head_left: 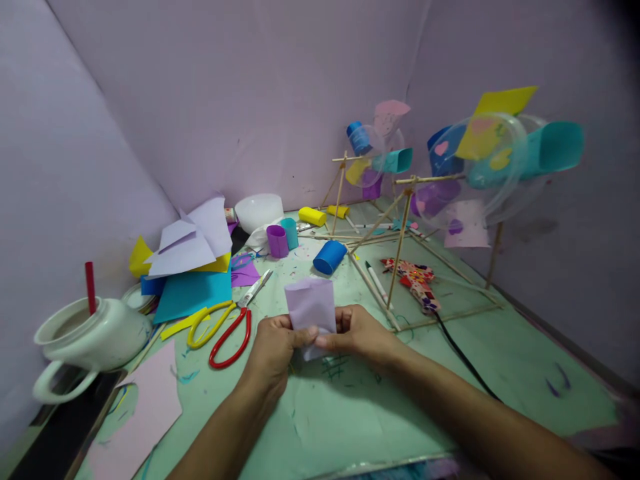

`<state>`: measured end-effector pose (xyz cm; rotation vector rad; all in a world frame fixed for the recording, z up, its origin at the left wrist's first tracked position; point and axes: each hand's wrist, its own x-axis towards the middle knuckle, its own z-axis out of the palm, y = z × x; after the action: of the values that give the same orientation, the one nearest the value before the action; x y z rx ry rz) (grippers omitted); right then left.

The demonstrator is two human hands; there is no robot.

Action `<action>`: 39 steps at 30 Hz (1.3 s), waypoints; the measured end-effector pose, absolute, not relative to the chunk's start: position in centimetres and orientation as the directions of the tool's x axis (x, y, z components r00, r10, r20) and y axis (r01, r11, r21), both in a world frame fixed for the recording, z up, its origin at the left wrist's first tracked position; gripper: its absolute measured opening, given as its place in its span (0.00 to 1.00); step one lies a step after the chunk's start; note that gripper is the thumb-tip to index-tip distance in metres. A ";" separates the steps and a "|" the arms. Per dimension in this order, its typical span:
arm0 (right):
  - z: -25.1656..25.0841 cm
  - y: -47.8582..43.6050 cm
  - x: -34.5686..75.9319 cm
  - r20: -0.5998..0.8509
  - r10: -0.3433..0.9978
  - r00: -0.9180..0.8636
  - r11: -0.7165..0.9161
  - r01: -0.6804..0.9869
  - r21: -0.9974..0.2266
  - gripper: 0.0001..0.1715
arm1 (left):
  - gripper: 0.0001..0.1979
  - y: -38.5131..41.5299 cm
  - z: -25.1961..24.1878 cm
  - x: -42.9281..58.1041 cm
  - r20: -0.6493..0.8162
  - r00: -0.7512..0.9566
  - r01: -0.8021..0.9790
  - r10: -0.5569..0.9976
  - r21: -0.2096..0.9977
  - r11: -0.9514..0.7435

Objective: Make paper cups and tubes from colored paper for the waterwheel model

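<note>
Between both hands is a pale lilac paper tube (311, 303), flattened, its upper end slightly open toward me. My left hand (275, 343) grips its left side, thumb across the front near the bottom. From the right, my right hand (357, 333) pinches the other edge, and the two thumbs nearly meet. Scissors (239, 320) with one yellow and one red handle lie open to the left of my left hand. Just beyond the paper rests a blue paper tube (330, 257), with a purple tube (277, 241) and a teal tube (289, 233) behind it.
Two stick-framed wheels with coloured paper cups, a near one (495, 153) and a far one (373, 153), stand on the right. A patterned glue gun (417, 283) with a black cord lies under the near frame. Paper sheets (195, 293) and a white pot (107, 337) occupy the left.
</note>
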<state>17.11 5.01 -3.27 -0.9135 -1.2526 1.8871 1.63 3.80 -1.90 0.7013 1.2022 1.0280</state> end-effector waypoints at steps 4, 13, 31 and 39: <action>-3.6 5.0 16.7 -0.204 0.887 -0.415 -0.246 -0.049 -0.968 0.15 | 0.14 3.2 -1.7 2.2 -0.384 0.051 -0.258 0.922 0.887 0.384; -3.5 4.4 16.7 -0.242 0.839 -0.488 -0.295 -0.032 -0.955 0.11 | 0.05 3.4 1.2 1.0 -0.145 -0.087 -0.013 0.986 0.989 0.144; -3.7 4.5 16.5 -0.257 0.820 -0.512 -0.319 -0.035 -0.947 0.11 | 0.18 2.9 0.7 1.4 -0.263 0.123 -0.067 0.957 0.960 0.273; -3.6 4.2 16.2 -0.236 0.799 -0.554 -0.281 0.004 -0.960 0.06 | 0.08 2.6 0.0 1.7 -0.190 -0.090 -0.027 0.978 0.982 0.188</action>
<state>16.19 4.18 -3.59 -1.0159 -1.4178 1.8879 1.73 2.64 0.04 1.0088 1.3464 1.1412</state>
